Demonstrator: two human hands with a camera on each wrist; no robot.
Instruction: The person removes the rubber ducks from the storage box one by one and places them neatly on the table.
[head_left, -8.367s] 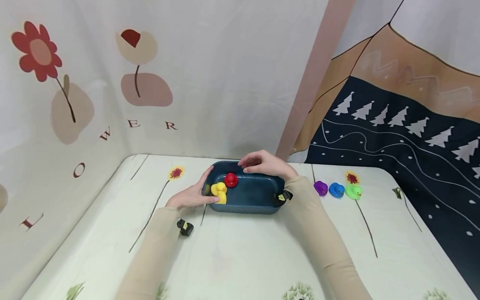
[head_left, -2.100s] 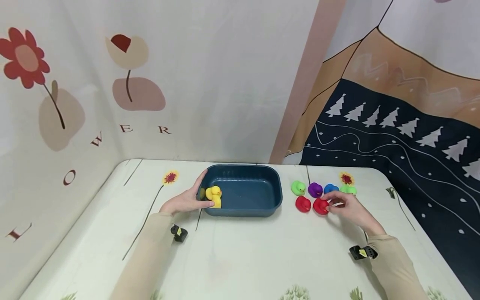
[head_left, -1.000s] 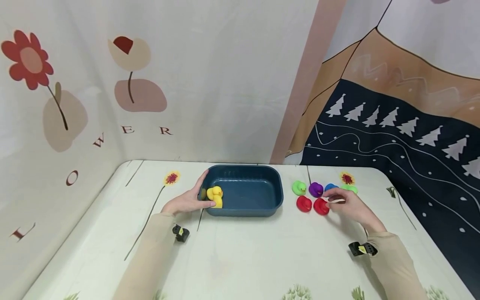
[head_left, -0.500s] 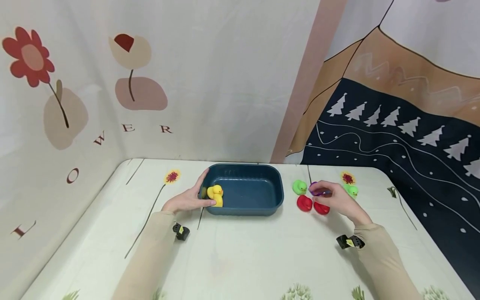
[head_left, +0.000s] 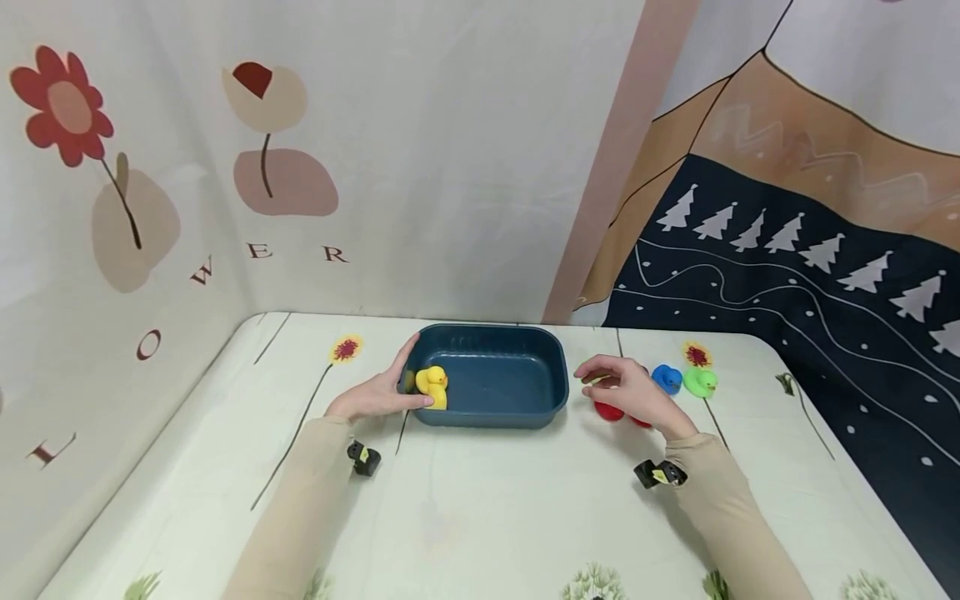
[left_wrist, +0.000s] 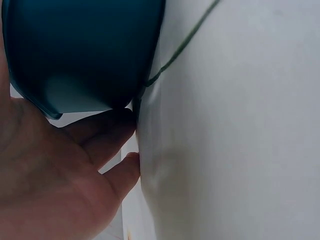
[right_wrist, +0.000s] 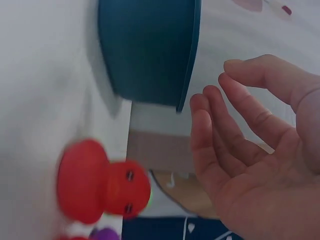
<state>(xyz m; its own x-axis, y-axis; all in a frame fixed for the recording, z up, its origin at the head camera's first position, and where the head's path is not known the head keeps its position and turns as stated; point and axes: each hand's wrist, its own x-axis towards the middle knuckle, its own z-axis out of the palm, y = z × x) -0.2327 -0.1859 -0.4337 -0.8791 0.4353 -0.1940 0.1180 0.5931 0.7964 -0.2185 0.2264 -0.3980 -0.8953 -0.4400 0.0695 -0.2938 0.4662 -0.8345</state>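
Note:
My left hand (head_left: 382, 393) grips the left end of a dark blue tub (head_left: 498, 419), its thumb along the near rim and its fingers behind the end wall. Inside, by that thumb, sit two yellow rubber ducks (head_left: 433, 379), partly covered. My right hand (head_left: 630, 390) hovers right of the tub with loosely curled fingers and holds nothing. Below it, a red rubber duck (right_wrist: 102, 182) faces the right wrist camera, and a second red duck (head_left: 641, 423) peeks out. In the head view the hand covers most of the left green duck and the purple one.
A blue duck (head_left: 667, 379) and a green duck (head_left: 701, 382) stand to the right of my right hand. The table has a pale floral cloth (head_left: 480, 508). A printed curtain (head_left: 450, 167) hangs along the far edge.
A red duck that sat in the tub 8.4 s ago is out of it; two red ducks and another green one joined the right-hand group. My right hand has since moved left over them.

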